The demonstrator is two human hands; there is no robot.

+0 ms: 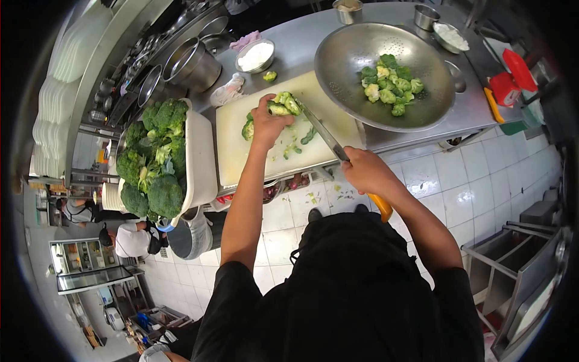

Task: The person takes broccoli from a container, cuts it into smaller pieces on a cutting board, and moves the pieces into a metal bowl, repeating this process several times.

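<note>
My left hand is closed on a piece of broccoli above the cutting board. In my right hand is a knife with an orange handle; its blade tip reaches the broccoli's right side. Trimmed broccoli scraps lie on the board, and another piece is partly hidden behind my left hand. Cut florets sit in a large perforated metal colander to the right. On the left, a white tub is piled with whole broccoli heads.
A bowl of white powder, a crumpled cloth and metal pots stand behind the board. Far right on the counter are a red object and an orange-handled item. A metal rack stands right; other people are at left.
</note>
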